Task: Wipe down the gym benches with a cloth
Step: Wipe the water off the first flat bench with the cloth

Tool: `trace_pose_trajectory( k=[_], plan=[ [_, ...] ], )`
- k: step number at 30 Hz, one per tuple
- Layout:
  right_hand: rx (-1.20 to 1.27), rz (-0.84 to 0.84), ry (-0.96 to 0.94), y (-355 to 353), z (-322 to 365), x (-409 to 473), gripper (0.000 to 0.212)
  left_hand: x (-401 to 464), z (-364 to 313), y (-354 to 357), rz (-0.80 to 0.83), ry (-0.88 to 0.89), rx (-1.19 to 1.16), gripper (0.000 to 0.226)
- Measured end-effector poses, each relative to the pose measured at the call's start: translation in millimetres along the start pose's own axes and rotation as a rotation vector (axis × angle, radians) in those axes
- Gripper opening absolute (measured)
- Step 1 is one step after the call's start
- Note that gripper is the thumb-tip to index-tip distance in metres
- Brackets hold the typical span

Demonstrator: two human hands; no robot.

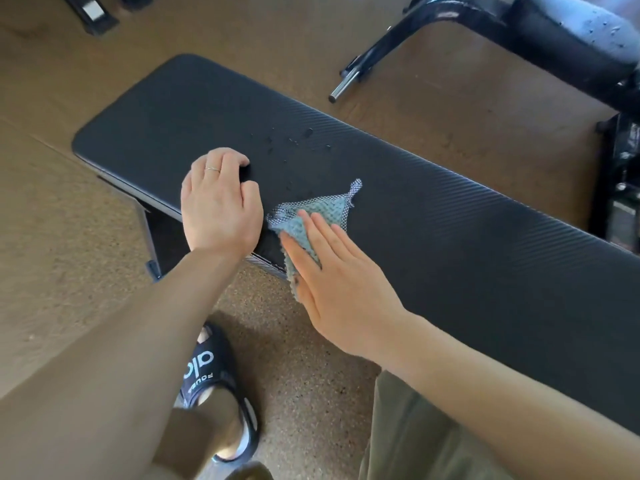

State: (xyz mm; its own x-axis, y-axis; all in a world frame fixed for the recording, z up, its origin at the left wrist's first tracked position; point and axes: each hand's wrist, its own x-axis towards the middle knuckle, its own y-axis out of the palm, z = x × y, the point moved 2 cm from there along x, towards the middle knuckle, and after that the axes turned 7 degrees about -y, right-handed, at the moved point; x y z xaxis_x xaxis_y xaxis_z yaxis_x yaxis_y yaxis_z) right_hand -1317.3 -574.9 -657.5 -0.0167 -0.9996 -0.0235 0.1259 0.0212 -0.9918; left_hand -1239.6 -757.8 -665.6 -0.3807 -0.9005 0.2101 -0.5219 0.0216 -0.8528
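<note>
View from my head camera, wiping step in hand. My right grip (332, 268) lies flat, fingers straight and together, pressing the blue-green cloth (308, 220) onto the near edge of the black padded counter (450, 244); it pinches nothing, and the cloth is held only by downward pressure. The cloth sits under and just ahead of the right fingertips, one knotted corner pointing away from the grip and a lower fold hanging over the counter's near edge beside the palm. My left grip (221, 202) rests just to the left of the cloth, knuckles up and fingers curled onto the pad, holding nothing; I read it as a brace. Ahead of both grips, between them and the counter's far edge, lie scattered water droplets (298, 140), not yet wiped. I judge the task to be early on this counter: the droplets remain, and the long stretch to the right of the right grip shows no sign either way. The next move calls for sliding the flat right grip forward through the droplets while keeping pressure, so the cloth does not bunch or slip off the edge. A second padded bench (568, 39), far beyond the right grip, also carries droplets.
</note>
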Motion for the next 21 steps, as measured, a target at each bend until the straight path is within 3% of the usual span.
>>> trace_pose_trajectory(
  k=[5, 11, 13, 21],
  plan=[
    [0.05, -0.037, 0.037, -1, -1, 59, 0.058, 0, 1, -3, 0.005, 0.001, -0.037, 0.041],
    [-0.165, 0.018, -0.088, 5, -14, -76, 0.078, 2, 3, 1, 0.001, -0.026, -0.033, 0.038],
    [-0.215, 0.027, -0.119, 6, -26, -83, 0.083, 3, 3, 2, -0.001, -0.027, -0.032, 0.037],
    [-0.206, -0.017, -0.096, 2, 18, 48, 0.063, 16, 7, -13, 0.101, -0.054, -0.172, 0.041]
  ],
)
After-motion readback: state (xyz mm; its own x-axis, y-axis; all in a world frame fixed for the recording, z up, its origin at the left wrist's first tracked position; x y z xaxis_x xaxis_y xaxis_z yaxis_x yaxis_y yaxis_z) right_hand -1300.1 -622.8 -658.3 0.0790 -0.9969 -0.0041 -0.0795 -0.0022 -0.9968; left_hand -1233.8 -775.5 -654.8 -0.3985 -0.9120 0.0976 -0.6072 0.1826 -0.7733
